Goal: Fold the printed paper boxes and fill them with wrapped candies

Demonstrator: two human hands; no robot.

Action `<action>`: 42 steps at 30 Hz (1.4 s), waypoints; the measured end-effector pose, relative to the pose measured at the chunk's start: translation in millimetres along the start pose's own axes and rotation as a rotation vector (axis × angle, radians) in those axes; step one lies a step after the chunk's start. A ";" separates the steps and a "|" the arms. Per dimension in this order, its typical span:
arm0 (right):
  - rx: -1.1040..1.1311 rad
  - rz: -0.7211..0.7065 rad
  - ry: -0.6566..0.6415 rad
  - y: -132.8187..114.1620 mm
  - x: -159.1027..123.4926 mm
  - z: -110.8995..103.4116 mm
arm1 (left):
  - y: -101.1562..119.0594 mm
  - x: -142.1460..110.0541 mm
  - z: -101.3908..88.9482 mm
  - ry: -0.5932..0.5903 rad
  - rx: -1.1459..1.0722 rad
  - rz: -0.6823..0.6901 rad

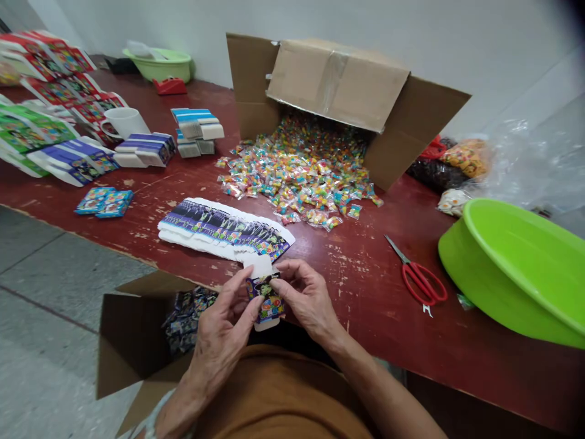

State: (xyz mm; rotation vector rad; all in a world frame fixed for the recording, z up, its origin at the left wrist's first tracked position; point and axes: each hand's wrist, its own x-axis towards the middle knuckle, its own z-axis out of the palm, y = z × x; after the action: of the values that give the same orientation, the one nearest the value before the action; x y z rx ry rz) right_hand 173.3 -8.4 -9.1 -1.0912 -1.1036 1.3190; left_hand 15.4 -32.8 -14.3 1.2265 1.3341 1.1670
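Between my left hand (228, 317) and my right hand (305, 296) is a small purple printed candy box (267, 300). The fingers and thumbs of both hands press on its sides. Its white top flap stands up and its bottom flap sticks out below. Just beyond my hands, a fanned row of flat purple boxes (219, 227) lies on the table. Behind that row, a heap of small wrapped candies (306, 177) spills from a cardboard carton (338, 79) tipped on its side.
Red-handled scissors (423, 281) and a green basin (512, 274) are at the right. An open carton (132, 335) holding filled purple packs (187, 317) stands below the table edge at left. Blue packs (105, 202), a white mug (125, 124) and stacked boxes (50, 55) occupy the left side.
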 end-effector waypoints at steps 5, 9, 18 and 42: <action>-0.043 0.094 -0.091 -1.2 3.3 -8.0 | 0.8 4.8 -8.6 -0.122 -0.030 -0.095; 0.089 0.289 -0.189 -4.4 8.4 -11.8 | 2.7 9.6 -11.6 -0.155 0.079 -0.124; -0.060 0.074 -0.147 2.7 5.1 -11.7 | 11.1 4.3 -0.3 -0.234 -0.455 -0.431; 0.087 0.288 -0.216 -12.2 11.6 -9.9 | -7.7 7.1 5.8 -0.346 -0.311 -0.435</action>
State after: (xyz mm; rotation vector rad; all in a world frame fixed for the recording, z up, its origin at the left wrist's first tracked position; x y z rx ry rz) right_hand 184.6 3.7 1.2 -1.0905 -1.0608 1.7301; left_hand 20.0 -25.8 -22.9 0.8134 1.0420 0.7732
